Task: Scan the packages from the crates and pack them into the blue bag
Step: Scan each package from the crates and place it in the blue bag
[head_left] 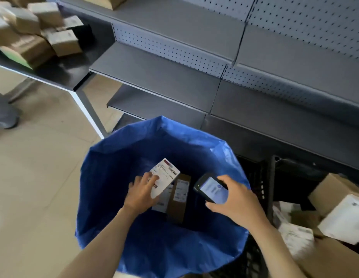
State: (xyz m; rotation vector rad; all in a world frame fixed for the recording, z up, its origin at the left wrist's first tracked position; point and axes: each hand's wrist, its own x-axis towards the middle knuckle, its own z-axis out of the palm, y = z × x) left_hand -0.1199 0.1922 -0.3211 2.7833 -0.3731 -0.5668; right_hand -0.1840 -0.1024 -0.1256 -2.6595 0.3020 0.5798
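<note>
The blue bag (pixel 118 163) stands open on the floor below me. My left hand (pixel 141 192) grips a small package with a white shipping label (pixel 165 175) over the bag's mouth. My right hand (pixel 233 199) holds a handheld scanner (pixel 211 188) with its lit screen facing up, just right of the package. Down inside the bag lie a brown box (pixel 179 199) and another labelled package. A black crate (pixel 273 177) with several brown and white packages (pixel 344 217) sits at the right.
Grey metal shelving (pixel 194 57) with a perforated back rises behind the bag. A dark table (pixel 60 73) at the upper left carries several cardboard boxes (pixel 34 33). Someone's shoe (pixel 6 117) shows at the left edge on the beige tiled floor.
</note>
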